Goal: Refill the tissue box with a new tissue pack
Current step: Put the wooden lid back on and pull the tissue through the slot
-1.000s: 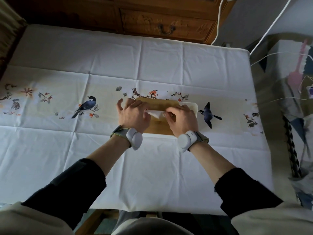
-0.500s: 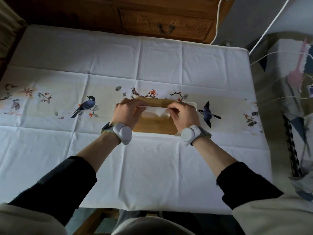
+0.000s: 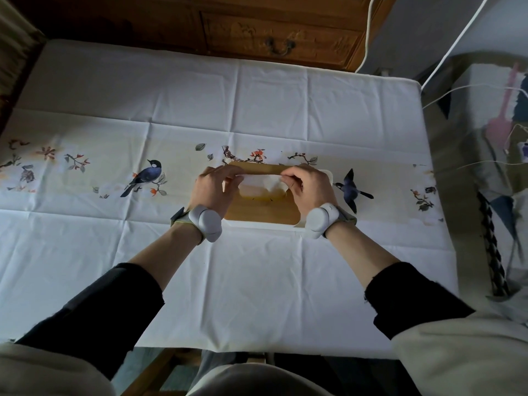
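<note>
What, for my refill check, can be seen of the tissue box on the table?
The tissue box is a low white case with rounded corners under a flat wood-look lid. It lies flat on the bird-print tablecloth. A white tissue rises from the lid's middle, pinched by the left hand and the right hand.

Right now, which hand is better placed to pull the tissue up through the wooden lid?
Probably the right hand: it pinches the crumpled bulk of the tissue above the lid; the left hand holds only its thin edge.
</note>
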{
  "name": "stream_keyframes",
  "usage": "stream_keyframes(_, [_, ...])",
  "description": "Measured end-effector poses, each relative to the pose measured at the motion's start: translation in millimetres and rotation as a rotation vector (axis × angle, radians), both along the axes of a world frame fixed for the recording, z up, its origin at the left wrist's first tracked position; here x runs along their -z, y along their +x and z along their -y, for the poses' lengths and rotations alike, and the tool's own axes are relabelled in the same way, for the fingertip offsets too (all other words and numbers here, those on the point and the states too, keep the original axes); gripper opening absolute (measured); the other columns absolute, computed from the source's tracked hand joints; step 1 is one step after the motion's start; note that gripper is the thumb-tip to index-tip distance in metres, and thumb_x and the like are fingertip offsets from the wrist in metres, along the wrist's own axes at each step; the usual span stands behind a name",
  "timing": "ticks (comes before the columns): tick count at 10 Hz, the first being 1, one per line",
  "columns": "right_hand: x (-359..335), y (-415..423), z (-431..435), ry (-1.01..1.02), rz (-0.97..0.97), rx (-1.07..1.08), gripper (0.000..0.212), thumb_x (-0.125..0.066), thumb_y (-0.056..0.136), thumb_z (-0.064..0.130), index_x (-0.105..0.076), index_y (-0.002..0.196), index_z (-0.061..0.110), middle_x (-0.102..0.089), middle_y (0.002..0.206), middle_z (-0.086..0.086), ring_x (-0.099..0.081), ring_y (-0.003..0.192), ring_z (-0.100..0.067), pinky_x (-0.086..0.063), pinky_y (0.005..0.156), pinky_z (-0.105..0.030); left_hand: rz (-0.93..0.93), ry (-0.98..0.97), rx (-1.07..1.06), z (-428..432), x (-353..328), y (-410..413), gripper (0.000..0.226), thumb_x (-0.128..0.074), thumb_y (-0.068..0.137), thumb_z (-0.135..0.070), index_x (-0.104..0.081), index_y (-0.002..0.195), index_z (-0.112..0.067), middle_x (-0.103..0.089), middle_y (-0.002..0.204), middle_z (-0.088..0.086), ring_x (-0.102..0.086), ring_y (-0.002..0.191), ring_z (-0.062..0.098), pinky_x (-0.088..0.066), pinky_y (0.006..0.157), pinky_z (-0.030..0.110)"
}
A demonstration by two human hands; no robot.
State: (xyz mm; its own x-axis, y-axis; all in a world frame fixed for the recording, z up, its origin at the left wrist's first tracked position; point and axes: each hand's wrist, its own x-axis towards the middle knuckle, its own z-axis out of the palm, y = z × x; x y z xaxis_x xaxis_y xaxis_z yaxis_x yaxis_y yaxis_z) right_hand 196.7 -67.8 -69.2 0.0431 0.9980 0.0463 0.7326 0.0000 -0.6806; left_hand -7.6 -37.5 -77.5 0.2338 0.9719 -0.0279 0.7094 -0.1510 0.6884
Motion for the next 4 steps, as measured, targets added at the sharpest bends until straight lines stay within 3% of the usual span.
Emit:
stream_keyframes(1, [1, 2, 1, 0.006, -0.013, 0.013, 0.01, -0.062, 0.086, 0.012, -0.069, 0.09, 0.006, -0.07, 0.087, -0.012, -0.063, 0.078, -0.025, -0.046, 0.071, -0.027, 0.011, 0.004, 0.001, -2, -2, 1, 0.015, -0.059, 0.088, -0.019, -0.07, 0.098, -0.017, -0.073, 0.089, 0.001, -0.059, 0.085, 0.023, -0.038, 0.074, 0.024])
stream_keyframes(2, [0, 4, 1, 0.009, -0.017, 0.046, 0.009, -0.065, 0.083, 0.014, -0.069, 0.09, 0.009, -0.07, 0.088, -0.009, -0.063, 0.076, -0.021, -0.048, 0.072, -0.026, 0.088, -0.041, -0.048, -5, -7, 4, 0.013, -0.06, 0.088, -0.022, -0.07, 0.093, -0.017, -0.068, 0.082, -0.006, -0.06, 0.078, 0.014, -0.038, 0.07, 0.009])
stream_keyframes(3, [-4, 3, 1, 0.034, -0.039, 0.083, 0.007, -0.063, 0.082, 0.014, -0.069, 0.085, 0.011, -0.071, 0.084, -0.005, -0.063, 0.073, -0.018, -0.052, 0.071, -0.032, 0.144, -0.112, -0.126, -9, -9, 6, 0.018, -0.057, 0.09, -0.027, -0.07, 0.096, -0.016, -0.068, 0.084, -0.005, -0.059, 0.078, 0.011, -0.036, 0.064, 0.001])
stream_keyframes(4, [-17, -1, -6, -0.005, -0.091, 0.136, 0.012, -0.058, 0.086, 0.017, -0.069, 0.087, 0.012, -0.072, 0.084, -0.003, -0.063, 0.075, -0.016, -0.052, 0.074, -0.035, 0.174, -0.17, -0.151, -18, -18, 11, 0.023, -0.047, 0.094, -0.029, -0.068, 0.093, -0.02, -0.071, 0.088, -0.005, -0.062, 0.081, 0.013, -0.043, 0.067, 0.013])
